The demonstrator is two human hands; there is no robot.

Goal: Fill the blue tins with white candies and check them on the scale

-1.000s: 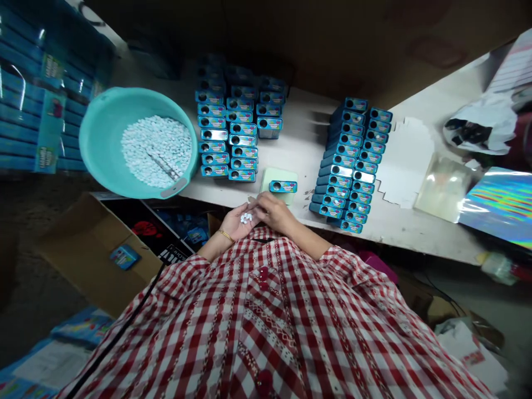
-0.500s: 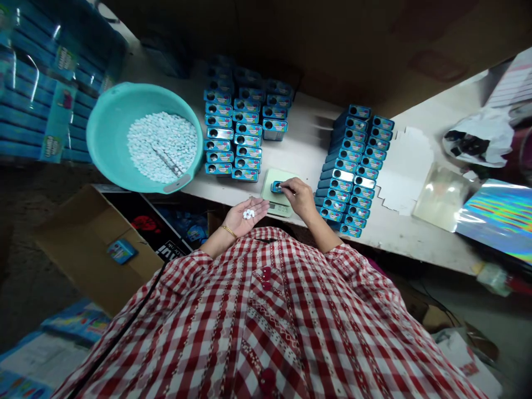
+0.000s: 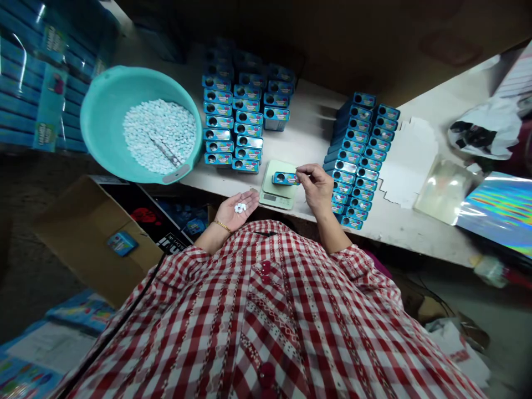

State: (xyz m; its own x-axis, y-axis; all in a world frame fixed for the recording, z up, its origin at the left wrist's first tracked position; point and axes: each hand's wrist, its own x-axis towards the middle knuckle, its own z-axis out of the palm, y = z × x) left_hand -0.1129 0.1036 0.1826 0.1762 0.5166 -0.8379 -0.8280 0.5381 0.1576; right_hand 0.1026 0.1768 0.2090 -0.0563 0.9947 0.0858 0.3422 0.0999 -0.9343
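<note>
My left hand [image 3: 235, 210] lies palm up in front of the table edge, fingers stretched out, with several small white candies [image 3: 240, 208] resting on the palm. On a pale green scale [image 3: 279, 191] stands a blue tin [image 3: 286, 178] with a dark round hole in its top. The thumb and fingers of my right hand [image 3: 318, 185] pinch the right end of that tin. Left of the scale are rows of similar blue tins [image 3: 248, 142], and more rows of tins [image 3: 349, 165] stand to the right.
A turquoise basin [image 3: 103, 127] of white candies holds a metal scoop [image 3: 164, 152]. An open cardboard box [image 3: 83, 238] is below it. Cut white card [image 3: 409, 160], plastic bags [image 3: 484, 130] and a shiny sheet [image 3: 499, 210] lie at right.
My right hand has shifted from over the tin's hole to its right end and now grips it. My left hand has drawn slightly left, away from the scale, with candies still on it.
</note>
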